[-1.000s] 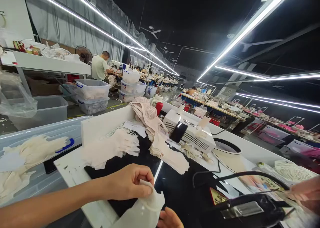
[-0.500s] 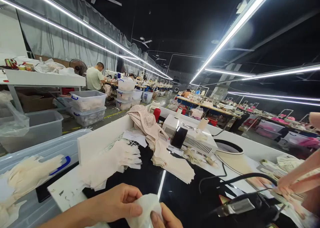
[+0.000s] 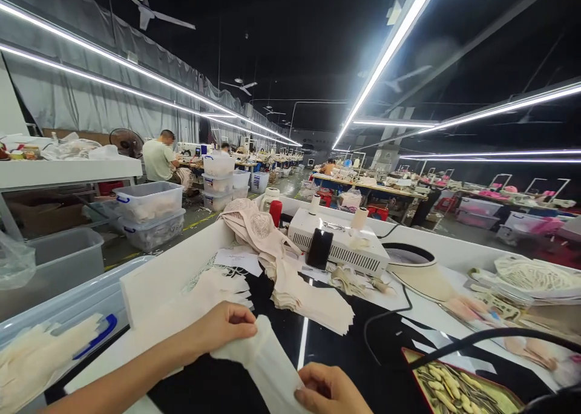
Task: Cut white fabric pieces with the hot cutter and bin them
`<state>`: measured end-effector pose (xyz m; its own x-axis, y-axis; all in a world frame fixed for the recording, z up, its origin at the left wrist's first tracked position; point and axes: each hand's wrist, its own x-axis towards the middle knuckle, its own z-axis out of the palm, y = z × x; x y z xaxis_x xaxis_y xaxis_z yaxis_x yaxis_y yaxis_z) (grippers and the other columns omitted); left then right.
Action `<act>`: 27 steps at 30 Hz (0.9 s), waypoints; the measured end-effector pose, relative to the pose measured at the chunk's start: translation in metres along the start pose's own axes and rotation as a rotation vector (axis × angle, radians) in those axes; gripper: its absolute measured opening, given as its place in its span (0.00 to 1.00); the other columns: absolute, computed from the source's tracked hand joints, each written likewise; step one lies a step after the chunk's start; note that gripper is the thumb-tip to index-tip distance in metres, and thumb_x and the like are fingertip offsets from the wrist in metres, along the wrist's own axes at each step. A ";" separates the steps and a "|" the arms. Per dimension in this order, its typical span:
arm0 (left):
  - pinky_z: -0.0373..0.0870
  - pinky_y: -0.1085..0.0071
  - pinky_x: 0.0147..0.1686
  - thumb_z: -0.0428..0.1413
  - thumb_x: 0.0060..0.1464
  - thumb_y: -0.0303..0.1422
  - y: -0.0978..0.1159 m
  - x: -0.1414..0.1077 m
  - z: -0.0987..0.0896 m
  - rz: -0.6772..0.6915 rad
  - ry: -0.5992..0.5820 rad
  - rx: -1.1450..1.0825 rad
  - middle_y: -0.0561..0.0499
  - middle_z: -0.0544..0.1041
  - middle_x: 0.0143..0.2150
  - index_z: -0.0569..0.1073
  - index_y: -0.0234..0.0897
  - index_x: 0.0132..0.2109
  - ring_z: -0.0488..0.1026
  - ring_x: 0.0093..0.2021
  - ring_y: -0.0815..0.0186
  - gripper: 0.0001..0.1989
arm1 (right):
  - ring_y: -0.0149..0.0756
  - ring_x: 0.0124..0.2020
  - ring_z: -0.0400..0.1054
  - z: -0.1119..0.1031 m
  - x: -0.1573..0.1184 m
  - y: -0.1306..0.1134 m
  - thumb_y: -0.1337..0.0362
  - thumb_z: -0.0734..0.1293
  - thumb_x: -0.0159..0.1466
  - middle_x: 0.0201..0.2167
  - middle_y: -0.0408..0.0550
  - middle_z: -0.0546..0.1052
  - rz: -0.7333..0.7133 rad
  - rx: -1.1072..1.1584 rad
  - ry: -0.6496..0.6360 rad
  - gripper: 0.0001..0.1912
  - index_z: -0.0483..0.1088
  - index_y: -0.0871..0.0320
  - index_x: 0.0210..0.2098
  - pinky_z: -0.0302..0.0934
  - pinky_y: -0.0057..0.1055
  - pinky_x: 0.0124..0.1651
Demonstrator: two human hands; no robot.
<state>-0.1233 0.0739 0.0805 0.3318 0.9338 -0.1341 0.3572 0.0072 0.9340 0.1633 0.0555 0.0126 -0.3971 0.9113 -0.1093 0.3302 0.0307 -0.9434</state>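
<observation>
A cream fabric piece [image 3: 267,362] stretches between my two hands over the black tabletop [image 3: 211,387]. My left hand [image 3: 227,326] pinches its upper left end between thumb and fingers. Lower right, my right hand [image 3: 329,390] grips the other end near the frame's bottom edge. Just beyond my left hand lies a fanned stack of pale fabric pieces [image 3: 218,290]. Another fanned stack of pale pieces [image 3: 313,302] lies ahead of my hands, with lace-cup garments [image 3: 254,220] behind it.
A phone [image 3: 319,249] leans against a white vented box [image 3: 336,241] carrying thread cones. A tray of peanuts and seeds [image 3: 458,387] sits at right under a black cable [image 3: 481,335]. Beige sun visor [image 3: 422,275] behind. A blue-handled bin [image 3: 95,347] stands left. A co-worker [image 3: 158,157] sits farther off.
My hands have moved apart, drawing the bunched cream fabric out lengthwise. The view has shifted right, bringing the tray of peanuts and seeds into sight. A blurred pink fabric at right has left the view.
</observation>
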 end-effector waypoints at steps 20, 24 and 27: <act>0.75 0.56 0.53 0.60 0.69 0.41 0.017 0.168 -0.002 0.434 0.098 0.407 0.49 0.80 0.44 0.78 0.33 0.44 0.79 0.47 0.59 0.13 | 0.47 0.46 0.78 -0.088 0.068 0.006 0.56 0.62 0.70 0.43 0.53 0.83 -0.375 -0.423 0.753 0.14 0.77 0.55 0.38 0.69 0.43 0.54; 0.75 0.54 0.55 0.60 0.69 0.40 -0.009 0.165 -0.003 0.424 0.064 0.502 0.47 0.81 0.48 0.78 0.34 0.47 0.79 0.50 0.59 0.13 | 0.43 0.44 0.78 -0.082 0.070 0.025 0.69 0.59 0.67 0.41 0.50 0.84 -0.321 -0.568 0.648 0.15 0.78 0.54 0.38 0.68 0.38 0.51; 0.72 0.55 0.58 0.59 0.69 0.35 -0.015 0.162 -0.007 0.426 0.078 0.541 0.47 0.82 0.50 0.80 0.36 0.46 0.79 0.52 0.58 0.08 | 0.45 0.48 0.77 -0.081 0.070 0.031 0.77 0.57 0.62 0.46 0.52 0.84 -0.260 -0.673 0.636 0.22 0.80 0.55 0.41 0.66 0.40 0.55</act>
<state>-0.0811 0.2273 0.0470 0.4830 0.8389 0.2510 0.6016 -0.5262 0.6009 0.2155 0.1533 0.0010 -0.0537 0.8891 0.4546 0.7982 0.3118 -0.5154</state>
